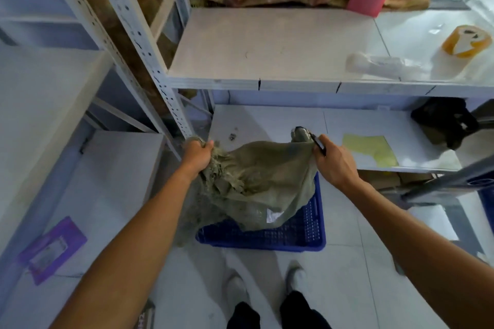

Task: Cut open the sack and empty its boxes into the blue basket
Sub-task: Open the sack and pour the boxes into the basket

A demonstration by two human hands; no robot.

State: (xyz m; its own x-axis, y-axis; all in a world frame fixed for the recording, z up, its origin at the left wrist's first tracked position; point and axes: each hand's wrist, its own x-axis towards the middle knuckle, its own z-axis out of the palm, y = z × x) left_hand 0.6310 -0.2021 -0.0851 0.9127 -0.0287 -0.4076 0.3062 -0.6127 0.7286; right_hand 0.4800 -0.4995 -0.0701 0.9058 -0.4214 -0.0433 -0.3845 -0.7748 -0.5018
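Left hand: fist round bunched sack corner.
Right hand: clenched on opposite corner and dark tool.
Sack: hanging between hands.
Blue basket: directly beneath.

White metal shelving, seemingly tiled floor

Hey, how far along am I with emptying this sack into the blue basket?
Cutting seems done: the sack hangs limp and upended over the blue basket. In hand: your left hand and right hand each grip a corner, the right also holding a dark tool, probably the cutter. Left: the sack hides the basket's inside, so I can't confirm boxes are out.
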